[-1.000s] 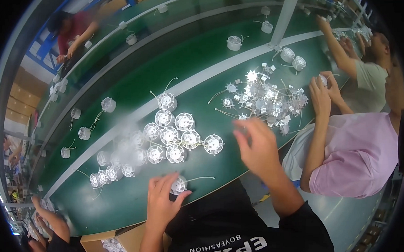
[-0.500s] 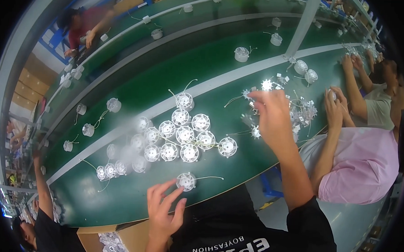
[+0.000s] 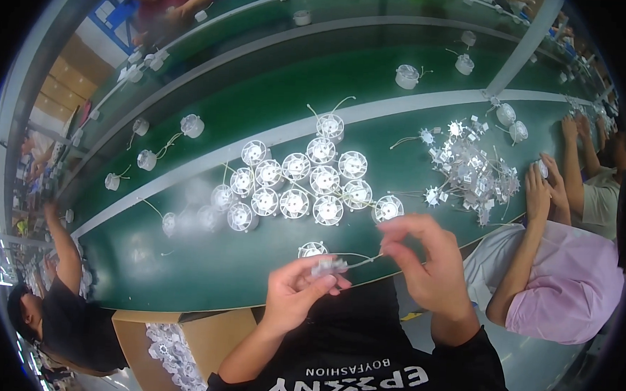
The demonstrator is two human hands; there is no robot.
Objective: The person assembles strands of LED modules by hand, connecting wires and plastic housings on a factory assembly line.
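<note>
Near the front edge of the table, my left hand (image 3: pixel 298 293) grips a small white toothed part with a wire (image 3: pixel 329 267) between thumb and fingers. Its pale wire runs to the right, where my right hand (image 3: pixel 429 263) pinches the wire's end with thumb and forefinger. Just behind my left fingers sits a round white spoked housing (image 3: pixel 313 250), partly hidden by them. Farther back, several similar round housings (image 3: pixel 294 204) stand grouped on the green table (image 3: pixel 149 265), some with wires. Beyond my right hand, a pile of small star-shaped parts (image 3: pixel 474 174) lies loose.
A cardboard box (image 3: pixel 216 331) of white parts stands below the front edge at left. Co-workers sit at right, one in a pink shirt (image 3: pixel 554 283), and at left, one in black (image 3: pixel 84 325). A grey post (image 3: pixel 525 51) rises at back right; a green conveyor belt (image 3: pixel 261 102) carries a few housings.
My right hand has come from the pile toward my left hand and now pinches a wire. My left hand, open beside the near housing before, now grips the toothed part. The view has shifted.
</note>
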